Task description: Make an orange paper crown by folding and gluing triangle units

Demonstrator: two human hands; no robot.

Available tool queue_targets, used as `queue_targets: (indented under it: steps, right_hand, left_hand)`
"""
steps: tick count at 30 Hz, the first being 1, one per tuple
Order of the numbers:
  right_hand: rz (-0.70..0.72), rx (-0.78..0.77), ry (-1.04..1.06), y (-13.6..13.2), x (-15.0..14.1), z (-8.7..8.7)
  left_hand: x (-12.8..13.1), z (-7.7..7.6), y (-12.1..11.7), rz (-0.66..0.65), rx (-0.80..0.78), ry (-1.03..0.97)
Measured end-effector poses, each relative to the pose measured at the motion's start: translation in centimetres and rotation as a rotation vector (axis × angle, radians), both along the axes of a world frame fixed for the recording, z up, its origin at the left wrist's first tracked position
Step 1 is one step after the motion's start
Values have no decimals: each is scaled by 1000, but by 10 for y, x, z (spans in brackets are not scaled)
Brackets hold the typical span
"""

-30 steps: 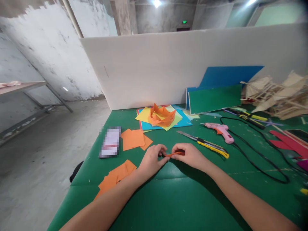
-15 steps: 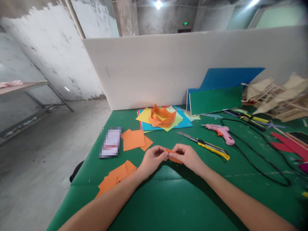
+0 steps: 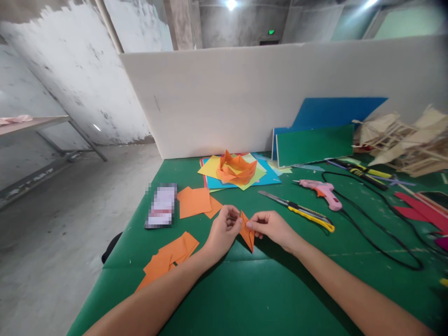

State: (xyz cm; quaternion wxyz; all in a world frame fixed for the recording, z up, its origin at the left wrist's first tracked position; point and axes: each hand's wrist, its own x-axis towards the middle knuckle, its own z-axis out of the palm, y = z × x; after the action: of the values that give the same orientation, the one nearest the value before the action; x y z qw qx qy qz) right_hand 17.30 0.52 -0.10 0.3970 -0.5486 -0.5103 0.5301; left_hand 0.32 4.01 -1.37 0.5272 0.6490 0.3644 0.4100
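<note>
Between my two hands, a little above the green table, is a folded piece of orange paper (image 3: 248,235), pointed at its upper and lower ends. My left hand (image 3: 225,228) pinches its left edge with thumb and fingers. From the other side my right hand (image 3: 271,228) grips it, the thumb lying on its face. Loose orange paper squares (image 3: 194,203) lie just beyond my left hand. More orange paper pieces (image 3: 168,257) overlap beside my left forearm, which hides part of them. Farther back, an orange folded-paper ring with points (image 3: 236,170) rests on coloured sheets.
A yellow utility knife (image 3: 310,217) with its blade out lies right of my hands. Beyond it are a pink glue gun (image 3: 324,191) and its black cord (image 3: 381,254). A phone (image 3: 161,205) lies at the left edge. Green board (image 3: 315,145) and wooden models (image 3: 409,140) stand behind.
The folded orange paper has turned from lying slantwise to nearly upright, showing more of its face. My fingers have shifted along it, and both hands still hold it.
</note>
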Motion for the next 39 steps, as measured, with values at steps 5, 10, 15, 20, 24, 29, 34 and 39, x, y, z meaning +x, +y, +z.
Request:
queue_targets:
  steps: [5, 10, 15, 20, 24, 29, 34, 39]
  right_hand:
    - [18, -43, 58, 0, 1, -2]
    - [26, -52, 70, 1, 4, -5]
    - [40, -56, 82, 1, 4, -6]
    - [46, -61, 82, 0, 4, -4]
    - [41, -62, 82, 1, 5, -5]
    - [49, -66, 79, 1, 5, -6]
    - [61, -69, 77, 1, 3, -4]
    - [83, -66, 57, 0, 2, -1]
  left_hand:
    - [0, 5, -3, -19, 71, 89]
    - [-1, 2, -2, -54, 18, 57]
    - [-1, 1, -1, -72, -16, 54]
    - [-1, 4, 0, -52, -25, 52]
    - [-1, 1, 0, -45, -42, 8]
    - [-2, -3, 0, -21, -56, -45]
    - [-2, 4, 1, -65, -101, 21]
    - [-2, 9, 0, -71, -92, 99]
